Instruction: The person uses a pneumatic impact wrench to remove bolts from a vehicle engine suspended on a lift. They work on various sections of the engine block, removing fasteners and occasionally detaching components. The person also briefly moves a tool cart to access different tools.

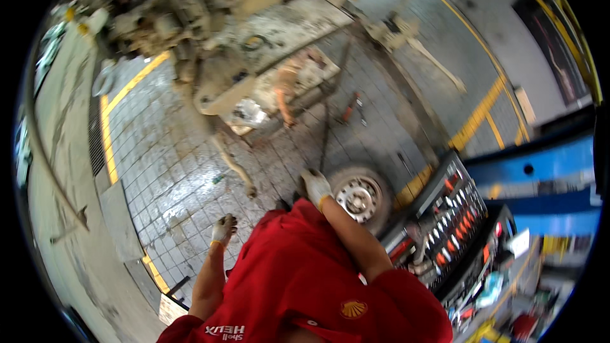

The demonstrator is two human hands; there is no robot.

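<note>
My left hand [223, 228], in a pale work glove with dark fingertips, hangs over the tiled floor [165, 197]. Its fingers are loosely bent and a little apart, with nothing seen in them. My right hand [316, 187], gloved alike, is just left of a wheel [359, 198] with a silver rim lying on the floor; whether it touches the wheel cannot be told. Blur and the glove's back hide most of its fingers. On the right, a tool case [445, 222] stands open, with rows of sockets and orange-handled tools inside.
Dirty vehicle parts [184, 19] fill the upper left. Under them is a low, stained table [292, 22] with a blurred orange-brown shape [286, 89] below. An orange-handled tool [350, 107] lies on the floor. A blue post [540, 174] rises at the right; a hose [47, 165] hangs left.
</note>
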